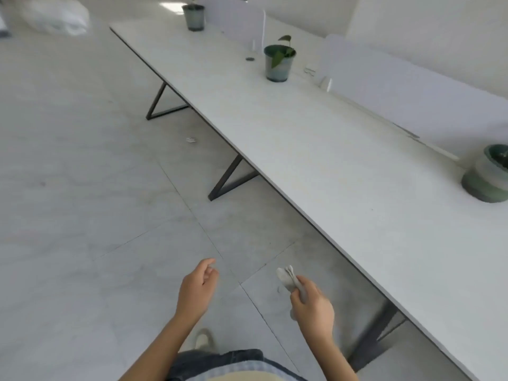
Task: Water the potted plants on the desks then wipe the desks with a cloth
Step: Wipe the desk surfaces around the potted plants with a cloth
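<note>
White desk (316,149) over grey tiles (82,188); right grip (312,306) clutches cloth (287,279), left (196,287) slack.

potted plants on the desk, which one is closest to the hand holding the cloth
The pot at the right edge of view, cut off by the frame; the other two stand farther along the desk.

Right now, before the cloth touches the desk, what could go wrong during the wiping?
1. The nearest pot stands on the desk; a broad wipe could knock it.
2. The small dark object beside the middle pot could be swept off.
3. The right hand holds the cloth bunched, so it may wipe only a narrow strip.
</note>
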Action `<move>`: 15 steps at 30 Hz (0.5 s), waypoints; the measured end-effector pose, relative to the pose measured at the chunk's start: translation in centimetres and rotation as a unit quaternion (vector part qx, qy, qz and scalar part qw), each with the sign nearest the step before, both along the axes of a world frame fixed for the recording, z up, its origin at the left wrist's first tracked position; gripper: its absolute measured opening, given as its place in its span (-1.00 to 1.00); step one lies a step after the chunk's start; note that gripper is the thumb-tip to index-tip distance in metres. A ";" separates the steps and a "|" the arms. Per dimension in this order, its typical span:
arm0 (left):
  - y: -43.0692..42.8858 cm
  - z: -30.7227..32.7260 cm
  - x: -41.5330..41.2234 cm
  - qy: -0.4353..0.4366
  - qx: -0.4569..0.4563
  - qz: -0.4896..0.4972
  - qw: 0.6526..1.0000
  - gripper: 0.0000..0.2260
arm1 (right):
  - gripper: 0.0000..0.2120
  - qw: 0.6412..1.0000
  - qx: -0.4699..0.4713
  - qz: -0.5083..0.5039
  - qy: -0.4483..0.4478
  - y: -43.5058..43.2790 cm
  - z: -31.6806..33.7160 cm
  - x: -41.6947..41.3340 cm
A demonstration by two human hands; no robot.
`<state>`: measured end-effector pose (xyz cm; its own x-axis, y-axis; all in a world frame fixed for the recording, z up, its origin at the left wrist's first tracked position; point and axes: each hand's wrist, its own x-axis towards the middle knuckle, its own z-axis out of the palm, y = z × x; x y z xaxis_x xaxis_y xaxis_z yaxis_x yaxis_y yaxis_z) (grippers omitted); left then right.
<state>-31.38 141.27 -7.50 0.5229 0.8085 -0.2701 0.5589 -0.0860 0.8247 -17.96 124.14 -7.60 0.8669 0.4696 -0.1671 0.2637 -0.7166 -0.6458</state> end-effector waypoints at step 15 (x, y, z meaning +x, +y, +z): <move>19.0 -2.7 -6.4 0.012 -0.056 0.162 0.985 -0.75 | -0.68 0.987 0.013 0.154 -0.039 23.9 -1.6 -2.9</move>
<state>-37.74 160.28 -10.18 0.2353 0.8962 -0.3761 0.5620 0.1903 0.8049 -20.85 148.07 -9.15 0.6917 0.7167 -0.0894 0.5165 -0.5774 -0.6323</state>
